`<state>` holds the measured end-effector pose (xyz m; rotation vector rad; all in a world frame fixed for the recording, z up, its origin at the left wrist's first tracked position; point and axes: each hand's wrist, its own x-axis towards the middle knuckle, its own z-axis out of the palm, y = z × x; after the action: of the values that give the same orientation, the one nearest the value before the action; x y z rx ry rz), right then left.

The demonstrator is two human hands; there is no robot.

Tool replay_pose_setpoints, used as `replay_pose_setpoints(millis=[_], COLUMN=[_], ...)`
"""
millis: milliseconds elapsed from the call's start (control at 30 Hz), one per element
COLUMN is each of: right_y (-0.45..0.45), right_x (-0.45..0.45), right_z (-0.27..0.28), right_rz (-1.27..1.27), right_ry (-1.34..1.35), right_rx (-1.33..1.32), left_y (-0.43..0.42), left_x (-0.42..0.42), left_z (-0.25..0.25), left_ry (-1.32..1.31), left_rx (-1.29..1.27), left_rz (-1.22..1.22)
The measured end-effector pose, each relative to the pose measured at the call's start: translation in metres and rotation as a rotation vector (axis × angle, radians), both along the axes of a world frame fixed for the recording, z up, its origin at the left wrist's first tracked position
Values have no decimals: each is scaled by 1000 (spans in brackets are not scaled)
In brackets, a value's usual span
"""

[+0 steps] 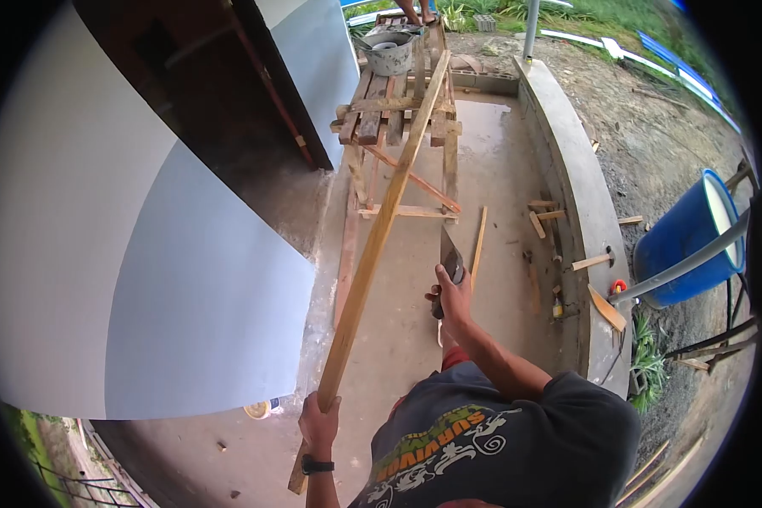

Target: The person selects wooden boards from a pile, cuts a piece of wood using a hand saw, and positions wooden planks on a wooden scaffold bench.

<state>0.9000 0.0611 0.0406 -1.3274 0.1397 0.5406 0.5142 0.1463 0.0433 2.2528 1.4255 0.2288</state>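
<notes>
A long wooden plank (366, 279) slants from low left up to the wooden bench (370, 127), its far part passing over the bench's edge. My left hand (319, 421), with a black watch at the wrist, is closed around the plank near its lower end. In my right hand (455, 296) is what looks like a hand saw (451, 250), its dark handle in my fist and its grey blade pointing forward. The blade is to the right of the plank and apart from it. Part of the handle is hidden by my fingers.
A grey bucket (389, 56) stands on the bench, with another person's feet (416, 15) behind it. A hammer (593, 260) lies on the low concrete wall (559, 127). Wood offcuts (537, 224) lie beside it. A blue barrel (681, 245) stands outside, right.
</notes>
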Motion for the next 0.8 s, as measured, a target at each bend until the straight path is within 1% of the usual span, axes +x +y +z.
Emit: replay_pose_setpoints(millis=[33, 67, 133, 167, 200, 267, 300, 333, 400, 467, 500, 533, 600, 633, 700, 733, 800], right_y=[12, 23, 48, 62, 72, 102, 115, 122, 144, 153, 157, 158, 159, 158, 152, 145, 137], right_x=[21, 37, 72, 84, 99, 121, 134, 144, 172, 196, 207, 213, 231, 239, 259, 270, 297], right_z=[2, -2, -23, -26, -27, -20, -21, -23, -20, -19, -20, -23, -19, -13, 1, 4, 4], right_rz=[-86, -83, -145, -103, -87, -64, -44, -31, 53, 94, 69, 42, 17, 5, -8, -12, -78], right_ry=[47, 50, 211, 236, 245, 355, 386, 401, 384, 390, 413, 448, 444, 430, 391, 368, 308], right_rx=[18, 19, 212, 317, 312, 400, 441, 433, 504, 517, 559, 591, 543, 523, 502, 499, 488], left_y=[5, 9, 18, 19, 21, 32, 37, 41, 59, 80, 90, 100, 126, 138, 168, 182, 213], left_x=[15, 29, 60, 74, 90, 116, 125, 135, 160, 176, 186, 194, 210, 221, 246, 260, 296], left_z=[3, 9, 22, 27, 30, 43, 47, 48, 48, 51, 53, 55, 59, 65, 76, 79, 78], left_ry=[-10, -17, -22, -26, -20, -5, 15, 18, 11, 73, 70, 98, 47, 52, 97, 97, 69], left_rx=[12, 20, 22, 19, 18, 25, 21, 48, 86, 81, 126, 114, 163, 155, 182, 178, 241], left_rz=[-14, -27, -47, -66, -49, -107, -97, -118, -114, -152, -182, -184, -256, -227, -336, -323, -468])
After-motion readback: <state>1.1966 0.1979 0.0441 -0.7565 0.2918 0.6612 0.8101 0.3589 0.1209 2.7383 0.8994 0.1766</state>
